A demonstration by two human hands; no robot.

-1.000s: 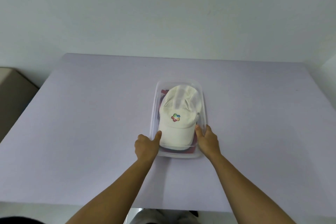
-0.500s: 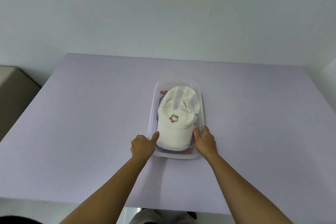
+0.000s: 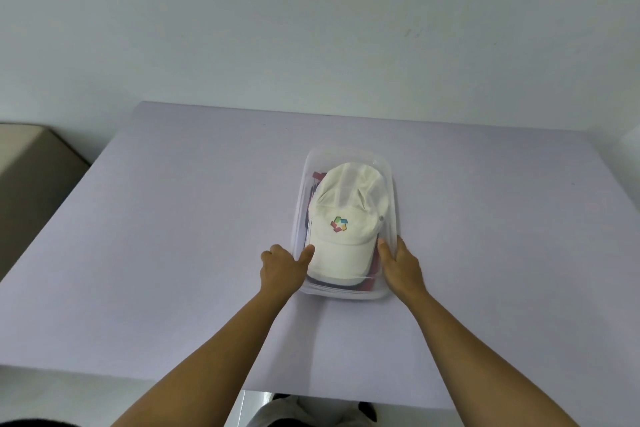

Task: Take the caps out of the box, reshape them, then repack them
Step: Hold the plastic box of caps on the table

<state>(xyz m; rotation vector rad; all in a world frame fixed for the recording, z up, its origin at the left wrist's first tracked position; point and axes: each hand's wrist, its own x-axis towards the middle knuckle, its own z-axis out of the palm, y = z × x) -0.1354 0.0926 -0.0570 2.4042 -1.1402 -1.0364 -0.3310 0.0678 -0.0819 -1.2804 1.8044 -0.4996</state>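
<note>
A clear plastic box (image 3: 348, 155) sits on the lilac table (image 3: 173, 236), a little right of centre. On top inside lies a white cap (image 3: 346, 218) with a multicoloured logo, brim toward me. Beneath it, edges of a dark cap and a red cap (image 3: 367, 282) show. My left hand (image 3: 282, 269) grips the box's left near wall, thumb over the rim against the white brim. My right hand (image 3: 400, 262) grips the right near wall, thumb over the rim.
A beige cabinet (image 3: 31, 166) stands off the table's left edge. A white wall rises behind the table. The table's near edge runs just below my forearms.
Both hands and the box have shifted slightly toward me and left; the grip on the box walls is unchanged.
</note>
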